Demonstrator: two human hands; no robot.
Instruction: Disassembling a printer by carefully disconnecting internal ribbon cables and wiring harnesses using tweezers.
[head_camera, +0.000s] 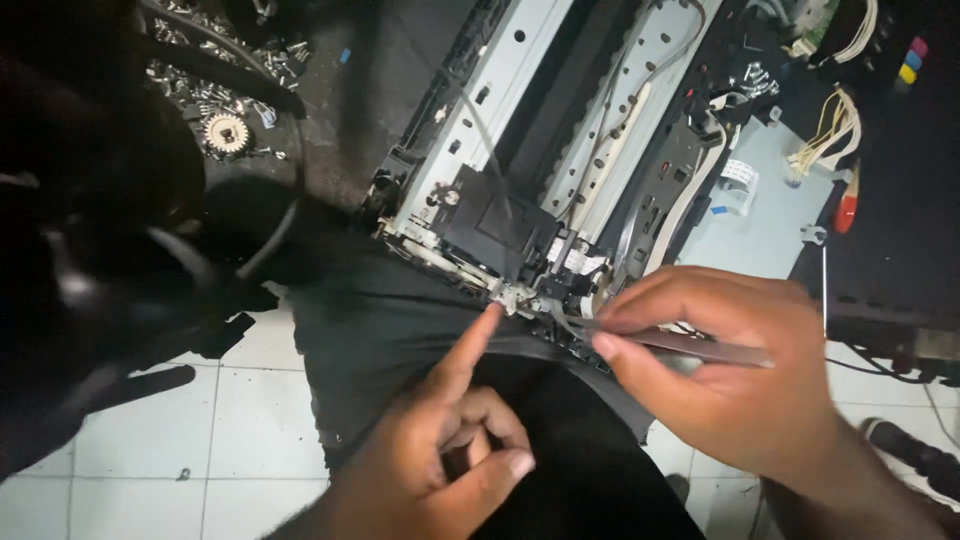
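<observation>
A dismantled printer chassis (520, 110) with metal rails and a black carriage block (490, 215) rests against my lap. My left hand (440, 440) points its index finger at a small metal fitting (515, 298) on the near edge of the chassis; the other fingers are curled and hold nothing. My right hand (720, 360) pinches a long thin metal tool (680, 343), like tweezers, whose tip reaches that same fitting.
A grey metal plate (760, 215) with white cable bundles (825, 140) lies at the right. A red-handled tool (848, 210) sits beside it. Loose screws and a cream gear (226, 132) lie at the upper left. White floor tiles (240, 420) show below.
</observation>
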